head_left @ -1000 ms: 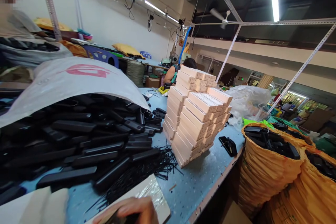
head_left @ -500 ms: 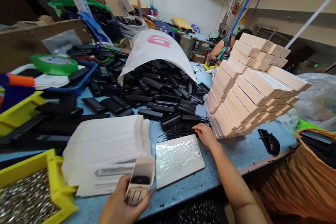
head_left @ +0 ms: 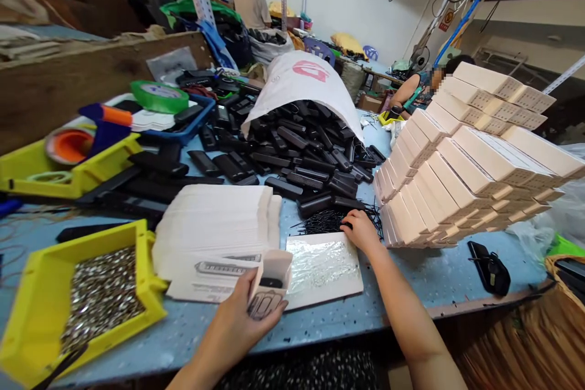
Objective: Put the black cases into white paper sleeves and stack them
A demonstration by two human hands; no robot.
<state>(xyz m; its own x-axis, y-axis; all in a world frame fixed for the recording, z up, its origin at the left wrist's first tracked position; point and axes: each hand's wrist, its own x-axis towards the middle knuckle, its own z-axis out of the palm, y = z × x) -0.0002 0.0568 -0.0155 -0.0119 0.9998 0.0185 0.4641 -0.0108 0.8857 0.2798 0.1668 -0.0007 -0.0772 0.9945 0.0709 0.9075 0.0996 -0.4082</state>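
Note:
My left hand (head_left: 237, 323) grips a small open-ended cardboard box (head_left: 269, 283) with a black item inside, held just above the table's near edge. My right hand (head_left: 361, 231) reaches forward, its fingers curled down into a heap of thin black ties (head_left: 329, 219) beside the stack of closed beige boxes (head_left: 461, 177). Between my hands lies a white card covered with shiny plastic (head_left: 322, 268). A pile of flat unfolded box blanks (head_left: 214, 225) sits left of it. Black plastic cases (head_left: 297, 146) spill from a white sack (head_left: 301, 82).
A yellow bin of small metal parts (head_left: 91, 292) stands at the near left, another yellow tray (head_left: 68, 164) with tape rolls behind it. A black clip (head_left: 491, 268) lies at the right. Two other people work at the back. Orange sacks stand off the table's right edge.
The view has swung down and left from the room to the table. My left hand has come lower with the box; my right hand stays on the black ties.

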